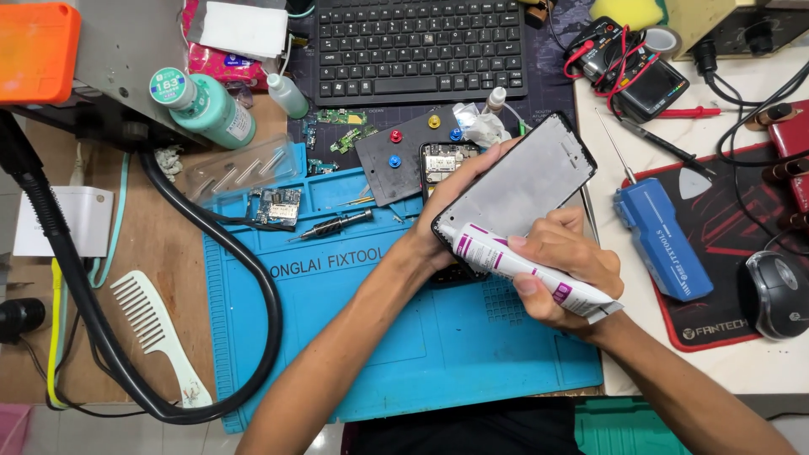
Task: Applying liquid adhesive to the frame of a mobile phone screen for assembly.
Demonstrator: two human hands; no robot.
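Holding one phone frame (518, 181), one glue tube (527, 271).

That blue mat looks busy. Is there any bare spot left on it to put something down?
Yes. The blue mat is bare along its near half, between the black hose and the right hand holding the glue tube. Its far edge is crowded: a circuit board, a screwdriver and a dark plate.

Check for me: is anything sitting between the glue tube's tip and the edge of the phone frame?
Nothing visible. The right hand holds the white glue tube with its tip right at the lower corner of the phone frame, which the left hand grips from behind over the blue mat.
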